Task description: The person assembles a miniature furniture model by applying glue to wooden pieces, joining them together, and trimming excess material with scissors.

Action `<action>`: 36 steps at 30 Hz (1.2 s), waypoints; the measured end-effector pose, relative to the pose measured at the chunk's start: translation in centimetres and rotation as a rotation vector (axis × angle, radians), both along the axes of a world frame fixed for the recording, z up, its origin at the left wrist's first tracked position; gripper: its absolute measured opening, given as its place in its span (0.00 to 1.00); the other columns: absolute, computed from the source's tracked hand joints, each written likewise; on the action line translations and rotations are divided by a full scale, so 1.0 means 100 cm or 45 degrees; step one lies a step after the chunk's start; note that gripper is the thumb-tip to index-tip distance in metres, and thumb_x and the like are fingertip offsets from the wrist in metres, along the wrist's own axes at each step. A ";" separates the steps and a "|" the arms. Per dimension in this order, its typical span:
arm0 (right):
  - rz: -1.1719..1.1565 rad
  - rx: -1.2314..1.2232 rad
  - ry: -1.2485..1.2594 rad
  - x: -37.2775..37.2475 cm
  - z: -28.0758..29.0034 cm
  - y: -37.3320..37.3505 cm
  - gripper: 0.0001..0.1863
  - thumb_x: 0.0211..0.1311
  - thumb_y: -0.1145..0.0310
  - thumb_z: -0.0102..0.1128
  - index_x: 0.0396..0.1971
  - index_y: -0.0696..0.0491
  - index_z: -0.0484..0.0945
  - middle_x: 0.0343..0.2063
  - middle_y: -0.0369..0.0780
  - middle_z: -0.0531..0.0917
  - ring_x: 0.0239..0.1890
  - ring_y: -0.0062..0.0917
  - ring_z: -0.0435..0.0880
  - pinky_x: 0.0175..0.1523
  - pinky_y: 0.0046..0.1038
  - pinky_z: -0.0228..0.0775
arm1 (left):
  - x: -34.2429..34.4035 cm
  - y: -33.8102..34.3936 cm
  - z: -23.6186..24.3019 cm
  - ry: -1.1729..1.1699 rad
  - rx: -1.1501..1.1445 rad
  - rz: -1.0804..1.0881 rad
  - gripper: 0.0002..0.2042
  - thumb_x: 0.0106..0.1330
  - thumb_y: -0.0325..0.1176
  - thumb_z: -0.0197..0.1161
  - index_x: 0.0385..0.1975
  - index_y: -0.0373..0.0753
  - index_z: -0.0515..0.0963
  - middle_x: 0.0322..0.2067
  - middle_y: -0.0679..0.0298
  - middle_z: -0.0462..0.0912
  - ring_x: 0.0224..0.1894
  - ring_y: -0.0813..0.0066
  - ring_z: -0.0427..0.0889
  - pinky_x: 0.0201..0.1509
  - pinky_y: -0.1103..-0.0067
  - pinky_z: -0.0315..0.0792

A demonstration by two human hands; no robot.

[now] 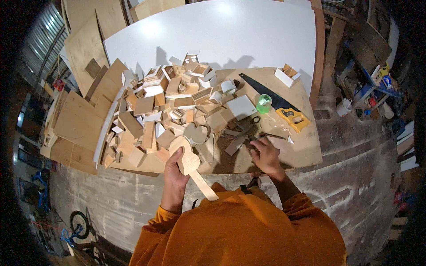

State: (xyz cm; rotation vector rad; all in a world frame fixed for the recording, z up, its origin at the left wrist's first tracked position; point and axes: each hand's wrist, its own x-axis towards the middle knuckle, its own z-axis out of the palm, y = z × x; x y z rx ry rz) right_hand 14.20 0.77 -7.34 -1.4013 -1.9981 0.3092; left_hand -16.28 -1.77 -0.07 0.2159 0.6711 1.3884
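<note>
A pale plywood cutout [188, 162], shaped like a small guitar with a long neck, is gripped by my left hand [175, 170], its thumb lying on the wood. My right hand [266, 157] is over the front of the board, fingers loosely bent and apart, beside dark wood strips [234, 146] and a thin dark tool [271, 135]. Behind it lie a yellow-handled saw [290, 119], a small ring [255, 119] and a green container [264, 103]. A grey flat shaped piece [195, 133] lies just behind the cutout.
A large pile of offcuts [144, 105] covers the left of the wooden work board [306, 150]. A white panel [222, 31] stands behind, plywood sheets [77, 122] lean at left. A bicycle wheel [79, 224] is at lower left, a blue bench [366, 75] and white bucket [344, 107] at right.
</note>
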 end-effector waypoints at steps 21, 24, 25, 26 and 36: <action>0.279 -0.649 -0.769 0.008 0.048 0.091 0.47 0.34 0.55 0.74 0.58 0.55 0.63 0.52 0.54 0.65 0.55 0.49 0.66 0.56 0.48 0.62 | 0.043 0.060 -0.004 -0.055 0.022 0.359 0.18 0.65 0.29 0.52 0.54 0.33 0.66 0.48 0.50 0.75 0.53 0.55 0.74 0.59 0.62 0.68; 0.296 -0.652 -0.746 0.009 0.048 0.090 0.40 0.40 0.55 0.71 0.54 0.58 0.67 0.49 0.55 0.68 0.52 0.48 0.69 0.54 0.44 0.64 | 0.047 0.066 -0.005 -0.208 0.137 0.380 0.19 0.64 0.27 0.54 0.55 0.34 0.64 0.49 0.52 0.74 0.52 0.54 0.75 0.58 0.60 0.70; 0.289 -0.643 -0.758 0.008 0.048 0.090 0.38 0.41 0.54 0.71 0.52 0.58 0.69 0.47 0.54 0.70 0.51 0.47 0.71 0.53 0.43 0.65 | 0.047 0.066 -0.005 -0.220 0.133 0.413 0.19 0.64 0.27 0.54 0.55 0.34 0.64 0.48 0.52 0.75 0.52 0.54 0.75 0.57 0.60 0.70; 0.275 -0.634 -0.767 0.009 0.047 0.089 0.36 0.41 0.53 0.70 0.50 0.58 0.70 0.45 0.52 0.72 0.49 0.45 0.72 0.52 0.42 0.67 | 0.049 0.066 0.001 -0.232 0.128 0.439 0.19 0.64 0.27 0.54 0.55 0.34 0.65 0.48 0.53 0.75 0.51 0.55 0.75 0.57 0.61 0.70; 0.407 -0.725 -0.600 0.023 0.038 0.114 0.29 0.39 0.51 0.69 0.36 0.58 0.78 0.32 0.49 0.80 0.33 0.41 0.81 0.40 0.36 0.73 | 0.045 0.082 -0.003 -0.159 0.069 0.469 0.16 0.66 0.31 0.54 0.53 0.35 0.67 0.48 0.56 0.75 0.50 0.59 0.76 0.57 0.64 0.70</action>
